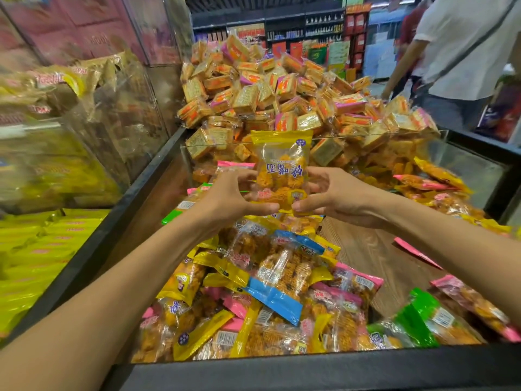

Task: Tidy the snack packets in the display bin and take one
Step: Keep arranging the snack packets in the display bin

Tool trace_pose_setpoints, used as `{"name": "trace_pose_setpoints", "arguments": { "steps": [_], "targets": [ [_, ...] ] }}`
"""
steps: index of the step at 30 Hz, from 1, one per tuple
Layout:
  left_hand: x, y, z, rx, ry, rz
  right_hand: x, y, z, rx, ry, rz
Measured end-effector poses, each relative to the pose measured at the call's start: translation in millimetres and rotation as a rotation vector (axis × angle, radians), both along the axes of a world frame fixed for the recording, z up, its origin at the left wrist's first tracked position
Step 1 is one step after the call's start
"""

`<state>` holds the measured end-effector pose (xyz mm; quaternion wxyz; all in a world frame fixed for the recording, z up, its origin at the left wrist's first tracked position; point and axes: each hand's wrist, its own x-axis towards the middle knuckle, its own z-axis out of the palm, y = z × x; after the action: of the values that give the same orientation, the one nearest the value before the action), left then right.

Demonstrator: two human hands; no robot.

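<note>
Both hands (284, 198) raised, arms outstretched — fingers curled, seemingly pinching inward.

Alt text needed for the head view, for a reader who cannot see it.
Both hands, left hand and right hand, hold a yellow snack packet upright above a display bin of mixed yellow, pink, blue and green packets. A heap of cracker packs lies behind.

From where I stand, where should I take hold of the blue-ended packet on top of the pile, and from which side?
Grip the blue-ended packet across its clear middle, coming from above. It lies flat on top of the pile with nothing over it, so its long sides look free; the flat blue end seals look likelier to slip. Both hands are busy with the yellow packet.
</note>
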<state>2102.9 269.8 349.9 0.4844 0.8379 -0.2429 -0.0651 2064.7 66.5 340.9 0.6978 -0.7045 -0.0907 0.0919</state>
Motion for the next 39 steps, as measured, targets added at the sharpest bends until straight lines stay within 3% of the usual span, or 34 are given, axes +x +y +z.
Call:
{"name": "trace_pose_setpoints", "arguments": {
  "steps": [7, 13, 20, 24, 27, 29, 32, 35, 39],
  "targets": [
    [5.2, -0.1, -7.9, -0.038, -0.016, 0.023, 1.7, 3.4, -2.2, 0.043, -0.049, -0.101],
    [-6.6, -9.0, -3.1, -0.110, -0.368, 0.127, 0.5, 3.3, 0.5, -0.183, -0.298, -0.404],
    [-17.3, -21.0, -4.1, -0.267, -0.063, -0.020, -7.4, 15.2, 2.0, -0.253, -0.393, -0.323],
    [-9.3, -19.0, -7.3, -0.313, -0.029, 0.050, -12.3, 20.8, 2.7, -0.248, -0.427, -0.211],
    [-5.8, -16.5, -8.2, -0.310, 0.012, 0.066, -9.9, 17.3, 3.9, -0.246, -0.468, -0.336],
    [-5.2, -16.4, -8.0, -0.339, 0.063, 0.035, -4.9, 12.0, 3.9, -0.268, -0.432, -0.402],
    [-7.4, -17.9, -5.9, -0.385, 0.136, 0.008, -1.1, 8.9, 1.5, -0.270, -0.277, -0.312],
    [-9.8, -18.6, -8.5, -0.365, 0.132, -0.031, -2.7, 12.1, -1.3, -0.249, -0.236, -0.259],
    [-9.3, -17.8, -10.2, -0.297, 0.026, 0.055, 0.1, 9.2, -1.8, -0.286, -0.231, -0.363]
  ]
}}
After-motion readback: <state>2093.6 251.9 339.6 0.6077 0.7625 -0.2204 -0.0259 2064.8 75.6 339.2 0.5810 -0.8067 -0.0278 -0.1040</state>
